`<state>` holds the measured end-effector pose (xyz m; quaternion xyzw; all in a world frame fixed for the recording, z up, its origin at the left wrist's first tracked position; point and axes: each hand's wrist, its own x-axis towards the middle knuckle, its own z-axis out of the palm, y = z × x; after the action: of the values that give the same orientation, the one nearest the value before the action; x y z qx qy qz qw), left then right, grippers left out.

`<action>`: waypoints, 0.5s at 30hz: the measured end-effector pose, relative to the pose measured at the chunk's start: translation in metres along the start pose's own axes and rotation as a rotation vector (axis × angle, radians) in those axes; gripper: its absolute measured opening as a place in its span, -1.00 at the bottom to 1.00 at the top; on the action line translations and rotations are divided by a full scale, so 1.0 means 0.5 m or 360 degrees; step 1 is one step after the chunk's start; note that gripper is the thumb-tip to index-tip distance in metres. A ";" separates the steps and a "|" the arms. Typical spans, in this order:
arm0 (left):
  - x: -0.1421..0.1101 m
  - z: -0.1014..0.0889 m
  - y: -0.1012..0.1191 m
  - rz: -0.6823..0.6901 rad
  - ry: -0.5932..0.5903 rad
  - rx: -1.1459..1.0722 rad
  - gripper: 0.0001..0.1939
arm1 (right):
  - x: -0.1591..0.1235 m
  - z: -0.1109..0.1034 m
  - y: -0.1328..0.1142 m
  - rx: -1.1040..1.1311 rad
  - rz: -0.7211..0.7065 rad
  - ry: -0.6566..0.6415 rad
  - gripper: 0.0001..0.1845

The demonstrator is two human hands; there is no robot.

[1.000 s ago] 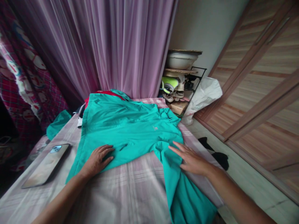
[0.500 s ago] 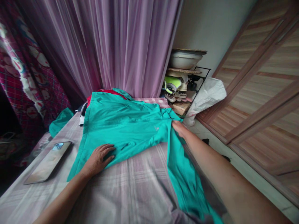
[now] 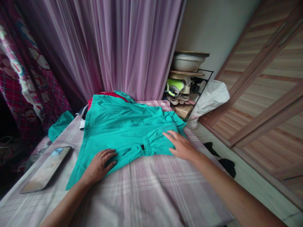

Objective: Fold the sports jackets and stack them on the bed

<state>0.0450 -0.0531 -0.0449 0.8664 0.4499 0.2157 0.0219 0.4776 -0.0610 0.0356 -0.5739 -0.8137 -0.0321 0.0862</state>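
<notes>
A teal jacket lies spread on the plaid bedsheet. Its near sleeve is folded over onto the body, with the elastic cuff pointing left near a zipped pocket. My left hand rests flat on the jacket's near edge toward the hem, fingers stretched out. Over the folded sleeve, close to the shoulder, my right hand has its fingers spread and grips nothing; whether its fingertips press on the cloth I cannot tell.
A phone lies on the sheet at left. Red clothing shows behind the jacket. Beyond stand purple curtains, a rack with shoes and a white basin, a white bag and a wooden wardrobe. Dark items lie on the floor.
The near sleeve, which hung toward me off the right side, now lies folded over the jacket body. My right hand reached to the shoulder and came back; my left hand stayed put.
</notes>
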 end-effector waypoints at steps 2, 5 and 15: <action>0.000 -0.001 0.001 0.0004 0.0007 0.0011 -0.49 | 0.013 0.000 -0.044 -0.0111 -0.0120 -0.0202 -0.16; -0.001 -0.003 0.003 0.0011 0.0007 0.0022 -0.51 | 0.049 -0.009 -0.082 -0.0215 -0.0079 -0.0534 -0.61; -0.007 -0.004 0.006 0.0017 0.0041 0.0015 -0.56 | 0.307 -0.170 0.059 0.1487 0.0421 -0.0177 -0.62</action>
<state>0.0449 -0.0580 -0.0438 0.8660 0.4465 0.2249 0.0110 0.4641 0.0788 0.1448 -0.5731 -0.6646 0.3784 0.2944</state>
